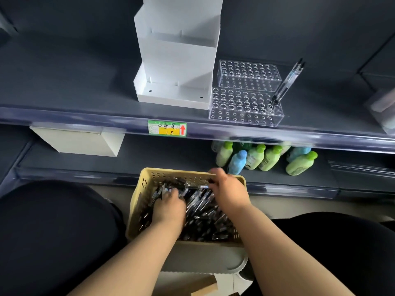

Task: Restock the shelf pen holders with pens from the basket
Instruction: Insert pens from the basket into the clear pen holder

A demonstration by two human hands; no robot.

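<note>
The right hand (228, 189) pinches a pen (197, 186) for restocking; the left hand (168, 208) digs into the basket (136, 201), its grip hidden.

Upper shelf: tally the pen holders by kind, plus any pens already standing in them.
Clear holders with holes: 2 (back, front)
White tiered holder: 1
Pens standing in the front clear holder: 2
Total: 5
Clear box at the right edge is cut off, not counted.

I see free holes across the front holder (241, 103) and rear holder (248, 71) — only two pens (286, 84) lean at the front one's right end. The white display stand (177, 60) blocks their left side, near the front edge of the shelf (85, 82).
</note>
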